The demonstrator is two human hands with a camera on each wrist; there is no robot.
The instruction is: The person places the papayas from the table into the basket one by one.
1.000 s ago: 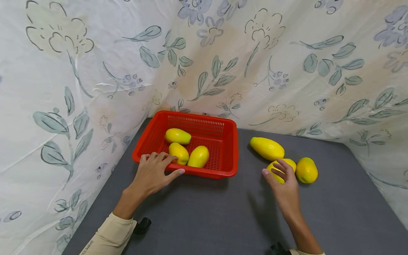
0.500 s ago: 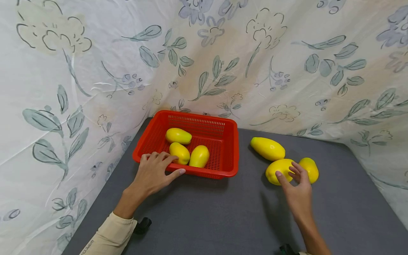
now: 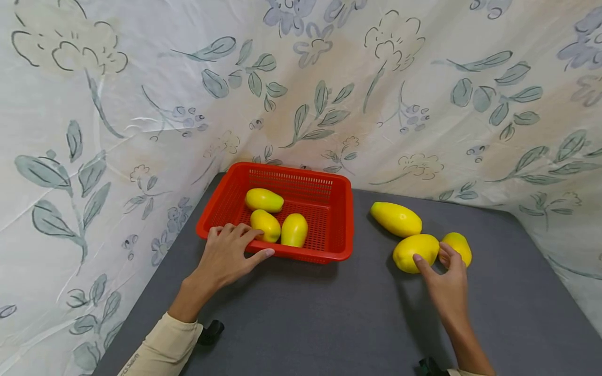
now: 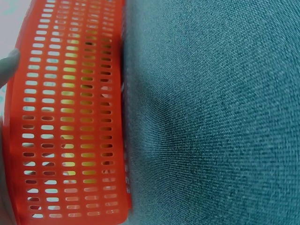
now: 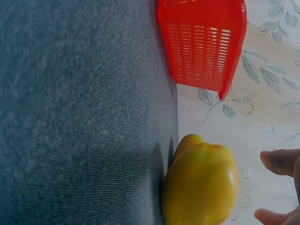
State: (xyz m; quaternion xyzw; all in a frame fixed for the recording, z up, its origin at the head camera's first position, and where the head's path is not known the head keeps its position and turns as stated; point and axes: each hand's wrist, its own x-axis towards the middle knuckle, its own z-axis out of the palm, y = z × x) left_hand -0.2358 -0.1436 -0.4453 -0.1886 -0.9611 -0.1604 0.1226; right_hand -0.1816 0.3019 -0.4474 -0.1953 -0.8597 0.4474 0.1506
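In the head view, my left hand (image 3: 224, 256) rests on the near-left rim of a red plastic basket (image 3: 329, 255), fingers bent over it and thumb along the front. Inside lie three smooth yellow, mango-like fruits (image 3: 294, 230). Over on the right, my right hand (image 3: 447, 284) hovers with thumb and fingers apart, just at a plump yellow fruit (image 3: 415, 253). Its fingertips overlap another yellow fruit (image 3: 457, 246) behind. In the right wrist view, thumb and finger stand off from the nearest yellow fruit (image 5: 201, 183), holding nothing.
A longer yellow fruit (image 3: 396, 219) lies farther back, between basket and right hand. Everything stands on a dark grey tabletop (image 3: 310, 318). Flower-patterned cloth (image 3: 301, 94) rises along the back and left edges. The basket's slotted wall (image 4: 70, 117) fills the left wrist view's left side.
My right hand has moved right across the plump front fruit toward its right side and the fruit behind. The left hand stays on the basket rim.
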